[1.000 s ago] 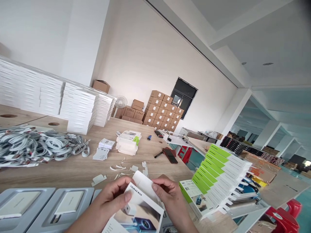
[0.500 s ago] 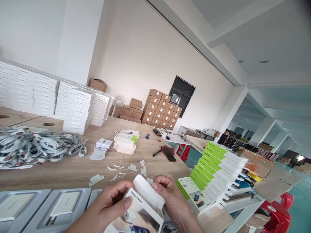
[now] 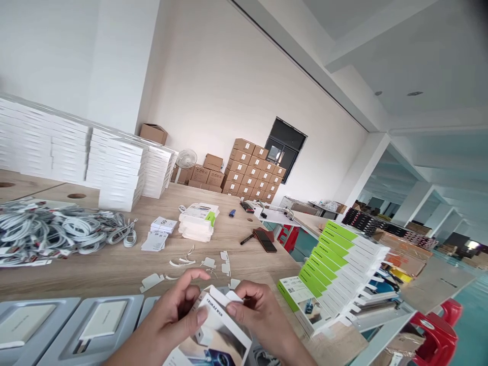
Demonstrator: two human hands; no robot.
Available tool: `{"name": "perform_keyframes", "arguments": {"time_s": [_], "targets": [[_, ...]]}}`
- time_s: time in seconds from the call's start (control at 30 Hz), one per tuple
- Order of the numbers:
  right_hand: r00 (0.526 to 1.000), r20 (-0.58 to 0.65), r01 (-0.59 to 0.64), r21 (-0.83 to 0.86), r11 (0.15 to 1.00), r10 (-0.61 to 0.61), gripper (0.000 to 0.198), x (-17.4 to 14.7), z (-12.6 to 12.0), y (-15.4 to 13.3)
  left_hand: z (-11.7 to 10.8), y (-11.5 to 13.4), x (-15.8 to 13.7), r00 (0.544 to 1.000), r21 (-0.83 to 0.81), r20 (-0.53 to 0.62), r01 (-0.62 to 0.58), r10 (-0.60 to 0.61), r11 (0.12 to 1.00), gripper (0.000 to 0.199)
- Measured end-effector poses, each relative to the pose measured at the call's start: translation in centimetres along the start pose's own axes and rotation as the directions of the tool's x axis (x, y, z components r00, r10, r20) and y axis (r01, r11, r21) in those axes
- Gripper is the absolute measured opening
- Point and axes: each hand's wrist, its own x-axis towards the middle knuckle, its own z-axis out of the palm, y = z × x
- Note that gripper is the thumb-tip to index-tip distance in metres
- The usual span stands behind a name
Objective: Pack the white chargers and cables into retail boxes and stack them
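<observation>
Low in the view is a white printed carton (image 3: 219, 333) with a charger and a phone pictured on its front. Its upper end faces away from me. My left hand (image 3: 173, 317) grips the carton's left side, thumb on the front, forefinger raised off it. At the top right corner, my right hand (image 3: 261, 312) pinches the end flap (image 3: 233, 297) between thumb and fingers. The flap is bent over the opening; whether it is tucked in I cannot tell. Left of my hands, grey trays (image 3: 104, 325) hold flat white power adapters or banks.
Coiled white cables (image 3: 68, 229) lie at left, below stacked white boxes (image 3: 122, 173). Mid-table are small cards (image 3: 154, 240), flattened cartons (image 3: 198, 222), paper scraps (image 3: 208, 263) and a phone (image 3: 264, 240). Green-and-white boxes (image 3: 335, 269) are stacked at right, near a red stool (image 3: 434, 330).
The end flap, standing up before, is now folded down toward the carton's opening. My right hand has shifted slightly left and down with it; my left forefinger has lifted.
</observation>
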Motion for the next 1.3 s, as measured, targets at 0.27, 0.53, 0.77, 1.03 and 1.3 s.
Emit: {"name": "perform_keyframes", "arguments": {"time_s": [0.27, 0.53, 0.77, 1.03, 1.3], "targets": [[0.991, -0.027, 0.131, -0.103, 0.986, -0.135, 0.027, -0.7, 0.4, -1.2, -0.2, -0.2, 0.1, 0.996, 0.017, -0.085, -0.012, 0.014, 1.000, 0.034], [0.997, 0.011, 0.072, -0.019, 0.997, -0.072, 0.037, -1.4, 1.5, -1.2, -0.3, 0.6, 0.3, 0.980, -0.076, -0.181, -0.093, 0.078, 0.993, 0.025], [0.995, 0.022, 0.100, -0.022, 0.995, -0.099, 0.034, -2.3, 1.7, -1.0, -0.2, 0.7, 0.0, 0.980, 0.114, -0.155, -0.106, 0.123, 0.988, 0.021], [0.993, -0.065, 0.102, 0.047, 0.994, -0.099, 0.043, 0.4, 0.2, -0.4, -3.2, 4.1, 0.7, 0.816, -0.115, -0.578, -0.079, -0.002, 0.990, 0.043], [0.974, 0.048, 0.224, -0.404, 0.887, -0.224, 0.015, 8.3, 2.9, 3.4, -10.2, 5.1, 0.6, 0.551, -0.328, -0.834, -0.515, 0.013, 0.792, 0.023]]}}
